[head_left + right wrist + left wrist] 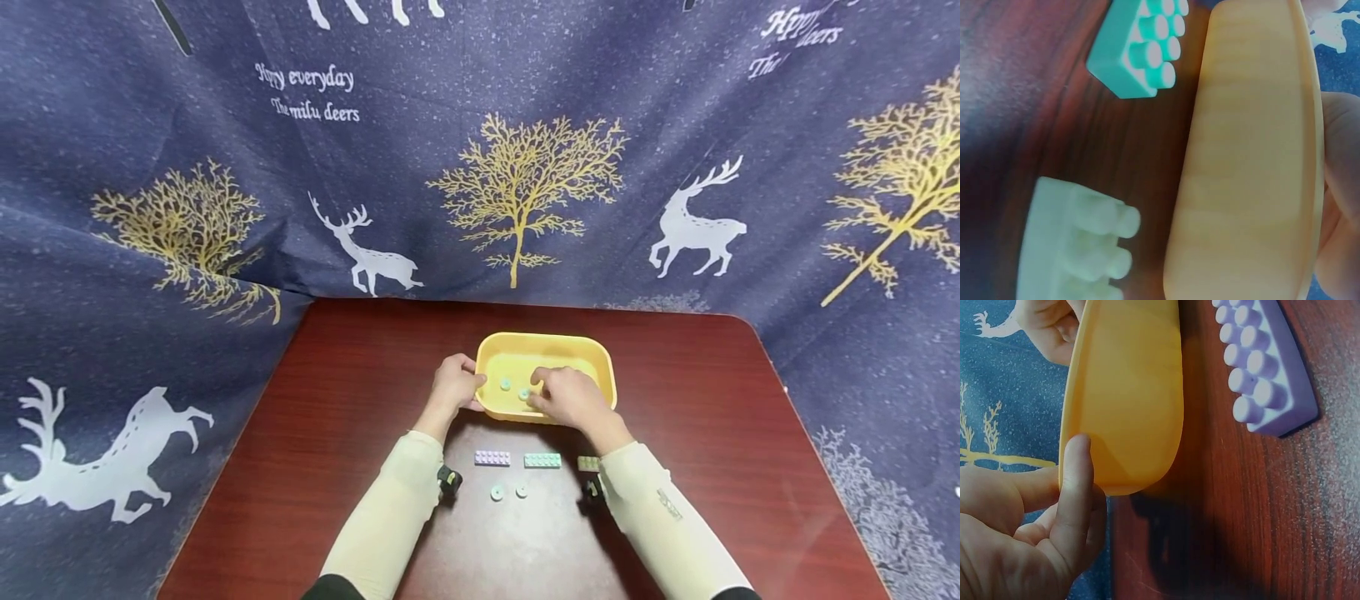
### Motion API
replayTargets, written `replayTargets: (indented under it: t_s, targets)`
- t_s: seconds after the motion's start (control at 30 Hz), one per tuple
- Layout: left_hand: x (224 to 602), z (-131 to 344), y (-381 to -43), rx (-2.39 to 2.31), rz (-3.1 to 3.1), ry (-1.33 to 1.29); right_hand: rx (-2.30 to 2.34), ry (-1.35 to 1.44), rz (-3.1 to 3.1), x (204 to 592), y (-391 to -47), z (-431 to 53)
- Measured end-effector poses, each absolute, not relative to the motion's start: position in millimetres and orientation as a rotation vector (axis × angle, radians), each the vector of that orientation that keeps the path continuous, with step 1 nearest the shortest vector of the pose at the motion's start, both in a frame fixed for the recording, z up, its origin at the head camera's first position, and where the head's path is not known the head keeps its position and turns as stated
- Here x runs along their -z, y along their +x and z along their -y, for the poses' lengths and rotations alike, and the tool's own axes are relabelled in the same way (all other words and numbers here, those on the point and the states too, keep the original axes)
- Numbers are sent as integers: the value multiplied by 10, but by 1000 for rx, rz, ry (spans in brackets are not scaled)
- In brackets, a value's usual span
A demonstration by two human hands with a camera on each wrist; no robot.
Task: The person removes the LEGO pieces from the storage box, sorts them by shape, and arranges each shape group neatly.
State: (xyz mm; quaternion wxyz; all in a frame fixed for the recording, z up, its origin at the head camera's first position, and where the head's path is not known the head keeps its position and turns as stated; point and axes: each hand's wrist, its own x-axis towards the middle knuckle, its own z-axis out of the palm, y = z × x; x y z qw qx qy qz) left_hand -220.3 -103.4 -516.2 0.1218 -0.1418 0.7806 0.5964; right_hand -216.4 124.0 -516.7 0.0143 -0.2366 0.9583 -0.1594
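Note:
My left hand (454, 382) grips the left end of a yellow plastic bin (547, 337), thumb against its outer wall in the left wrist view. My right hand (567, 395) reaches over the near wall into the bin, thumb and fingers spread apart. Its fingertips are right at a small pale-green ring (524, 397) on the bin floor. A second small ring (505, 387) lies to the left of that one. In the right wrist view, the bin's wall hides the fingertips.
Between the bin and me lie a purple studded brick (492, 457), a teal brick (542, 460) and a pale-green brick (588, 463), partly hidden by the right forearm. Nearer to me are two small round pieces (497, 497) on the red-brown table (360, 367). A patterned blue cloth (465, 275) hangs behind.

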Motion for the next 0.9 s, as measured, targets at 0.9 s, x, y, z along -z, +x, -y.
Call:
replayTargets:
  t_s: [0.9]
  targets:
    - [5133, 1017, -2192, -1762, -2274, -405, 380, -612, -2828, 5207, -2358, -1195]
